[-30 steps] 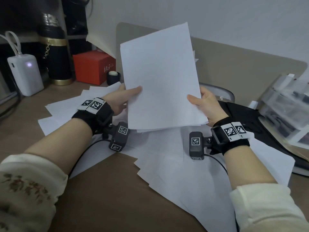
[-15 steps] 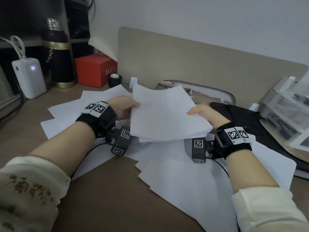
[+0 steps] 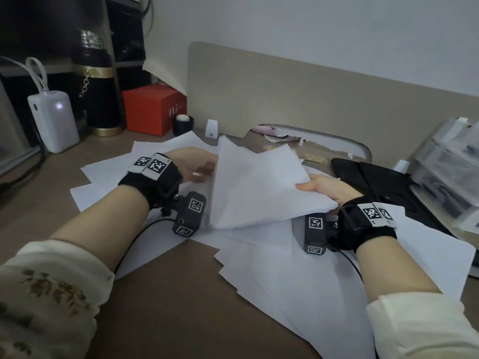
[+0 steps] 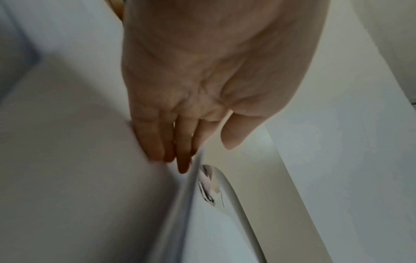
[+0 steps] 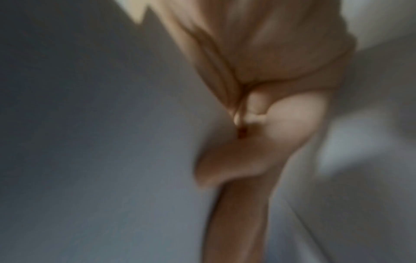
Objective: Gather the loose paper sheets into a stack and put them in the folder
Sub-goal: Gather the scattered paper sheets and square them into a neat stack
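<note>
The right hand [image 3: 328, 189] pinches the right edge of the paper stack [image 3: 259, 187], thumb on top & other fingers hidden under it; the right wrist view is too blurred to say more. The left hand [image 3: 193, 164] has its fingers [image 4: 155, 142] straight and together, flat against the stack's left edge. More loose sheets [image 3: 298, 275] lie on the desk [image 3: 166, 307] below both hands, and the black folder [image 3: 383, 182] is just beyond the right fingers.

A cluttered office desk is showing here: a beige divider panel [image 3: 298, 94] is standing along the desk's [image 3: 168, 294] far edge, clear plastic drawers [image 3: 448, 172] are sitting at its right edge, and a white power bank [image 3: 53, 120] is glowing by the far left corner.
</note>
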Demonstrator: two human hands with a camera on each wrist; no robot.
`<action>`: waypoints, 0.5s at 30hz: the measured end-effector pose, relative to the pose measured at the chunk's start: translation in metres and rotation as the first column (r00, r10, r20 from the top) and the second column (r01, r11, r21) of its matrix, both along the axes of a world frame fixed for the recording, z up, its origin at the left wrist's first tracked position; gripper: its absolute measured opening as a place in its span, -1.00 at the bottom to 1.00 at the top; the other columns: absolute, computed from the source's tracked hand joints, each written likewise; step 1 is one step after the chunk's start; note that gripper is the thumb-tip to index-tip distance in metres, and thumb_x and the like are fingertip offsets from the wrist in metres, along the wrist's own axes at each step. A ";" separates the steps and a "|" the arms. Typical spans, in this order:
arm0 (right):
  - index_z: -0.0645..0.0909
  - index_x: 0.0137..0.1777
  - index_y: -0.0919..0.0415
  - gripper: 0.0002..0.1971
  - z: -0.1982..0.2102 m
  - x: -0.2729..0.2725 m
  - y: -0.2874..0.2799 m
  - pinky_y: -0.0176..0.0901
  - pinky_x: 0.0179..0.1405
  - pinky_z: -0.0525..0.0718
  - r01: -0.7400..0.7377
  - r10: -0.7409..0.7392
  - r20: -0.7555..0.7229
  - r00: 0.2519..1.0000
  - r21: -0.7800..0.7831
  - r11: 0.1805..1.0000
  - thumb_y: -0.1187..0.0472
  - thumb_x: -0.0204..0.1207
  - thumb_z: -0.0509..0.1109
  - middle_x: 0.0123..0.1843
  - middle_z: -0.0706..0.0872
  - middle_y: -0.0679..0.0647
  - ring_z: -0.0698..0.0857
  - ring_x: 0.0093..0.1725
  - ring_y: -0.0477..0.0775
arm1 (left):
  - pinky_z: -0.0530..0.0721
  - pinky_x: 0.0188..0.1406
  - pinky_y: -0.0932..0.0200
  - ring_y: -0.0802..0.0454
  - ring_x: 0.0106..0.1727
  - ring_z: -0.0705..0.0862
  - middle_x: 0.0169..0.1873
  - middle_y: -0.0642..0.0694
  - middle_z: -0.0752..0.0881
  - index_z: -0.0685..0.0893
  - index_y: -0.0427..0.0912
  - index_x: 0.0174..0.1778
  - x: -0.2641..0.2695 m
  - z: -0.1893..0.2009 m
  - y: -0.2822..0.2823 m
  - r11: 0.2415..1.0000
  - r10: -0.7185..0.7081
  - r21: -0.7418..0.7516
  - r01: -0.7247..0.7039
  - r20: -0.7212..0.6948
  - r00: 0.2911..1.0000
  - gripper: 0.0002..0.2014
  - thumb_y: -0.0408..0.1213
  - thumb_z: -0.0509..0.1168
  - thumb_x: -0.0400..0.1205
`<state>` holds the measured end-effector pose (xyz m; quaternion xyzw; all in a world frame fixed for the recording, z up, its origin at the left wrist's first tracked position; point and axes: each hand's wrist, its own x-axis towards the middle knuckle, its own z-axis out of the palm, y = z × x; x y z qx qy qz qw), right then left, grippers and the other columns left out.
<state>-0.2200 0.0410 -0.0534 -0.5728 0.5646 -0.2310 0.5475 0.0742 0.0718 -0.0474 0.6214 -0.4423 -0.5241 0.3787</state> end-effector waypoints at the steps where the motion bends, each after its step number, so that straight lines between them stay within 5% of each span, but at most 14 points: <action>1: 0.55 0.37 0.32 -0.68 -0.001 -0.002 0.000 0.01 0.15 0.64 0.005 -0.003 0.059 0.998 -0.023 1.000 0.34 0.65 0.25 0.20 0.75 0.19 0.73 0.09 0.18 | 0.45 -0.22 0.23 0.10 -0.17 0.53 0.01 -0.08 0.65 0.62 -0.11 0.00 0.006 0.002 -0.001 0.998 0.055 -0.006 -0.055 0.015 0.998 -0.87 -0.25 0.16 0.75; 5: 0.53 0.38 0.19 -0.67 -0.008 -0.010 -0.001 -0.25 -0.29 0.70 0.054 -0.038 0.248 0.968 -0.060 0.997 0.38 0.66 0.21 0.17 0.73 0.13 0.78 -0.15 0.00 | 0.39 0.32 0.05 -0.06 0.39 0.44 0.38 -0.13 0.51 0.47 -0.15 0.45 0.032 0.008 -0.004 0.969 0.246 -0.022 -0.245 0.070 0.967 -0.64 -0.20 0.21 0.73; 7: 0.52 0.40 0.19 -0.66 -0.010 -0.013 -0.002 -0.32 -0.42 0.68 0.094 -0.068 0.293 0.954 -0.077 0.993 0.40 0.66 0.21 0.11 0.75 0.10 0.80 -0.26 -0.06 | 0.31 0.45 0.00 -0.12 0.52 0.34 0.46 -0.13 0.45 0.40 -0.21 0.52 0.043 0.010 -0.005 0.951 0.309 -0.005 -0.310 0.080 0.948 -0.52 -0.17 0.26 0.69; 10: 0.53 0.41 0.20 -0.65 -0.010 -0.016 -0.002 -0.18 -0.23 0.72 0.131 -0.094 0.304 0.948 -0.107 0.986 0.38 0.65 0.24 0.14 0.78 0.09 0.79 -0.09 0.02 | 0.44 0.38 -0.03 -0.15 0.37 0.47 0.39 -0.11 0.48 0.43 -0.22 0.41 0.060 0.012 -0.006 0.914 0.404 -0.016 -0.404 0.102 0.909 -0.54 -0.12 0.32 0.64; 13: 0.46 0.48 0.25 -0.60 -0.008 -0.017 -0.002 -0.07 0.07 0.66 0.145 -0.104 0.302 0.948 -0.116 0.983 0.37 0.64 0.25 0.32 0.69 0.16 0.71 0.12 0.13 | 0.46 0.42 -0.11 -0.25 0.46 0.46 0.47 -0.16 0.44 0.37 -0.25 0.53 0.077 0.013 -0.005 0.891 0.452 -0.036 -0.453 0.186 0.873 -0.44 -0.12 0.31 0.65; 15: 0.46 0.46 0.28 -0.62 -0.005 -0.015 0.001 -0.16 0.02 0.69 0.139 -0.096 0.306 0.947 -0.124 0.983 0.38 0.65 0.23 0.28 0.70 0.14 0.71 0.09 0.10 | 0.46 0.30 -0.08 -0.26 0.47 0.45 0.51 -0.20 0.43 0.36 -0.24 0.56 0.088 0.012 -0.002 0.873 0.483 -0.042 -0.485 0.203 0.852 -0.40 -0.09 0.32 0.64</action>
